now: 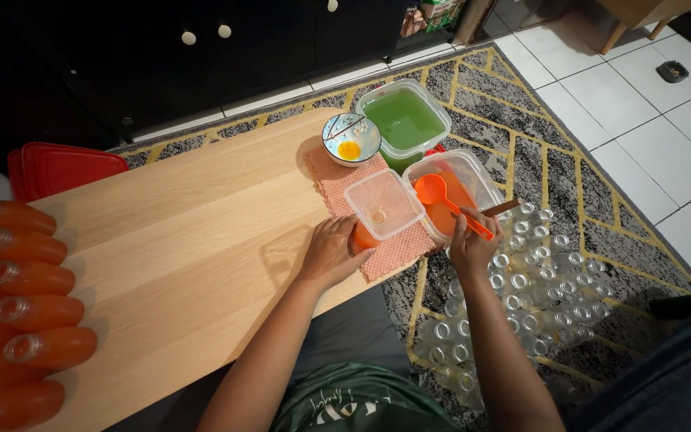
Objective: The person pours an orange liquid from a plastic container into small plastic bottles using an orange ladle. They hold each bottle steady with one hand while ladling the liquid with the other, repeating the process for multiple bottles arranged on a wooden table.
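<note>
A pale wooden surface (185, 240) sits low over a patterned rug. The left hand (331, 254) grips an orange-filled bottle (361, 238) under a square funnel (383, 205); the right hand (470, 244) grips an orange ladle (441, 200) in the orange tub (473, 180). Filling appears underway; the pour wants steady aim into the funnel.

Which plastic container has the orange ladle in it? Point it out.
The container of orange liquid at the table's right edge, where the right hand holds the orange ladle. The other container holds green liquid.
</note>
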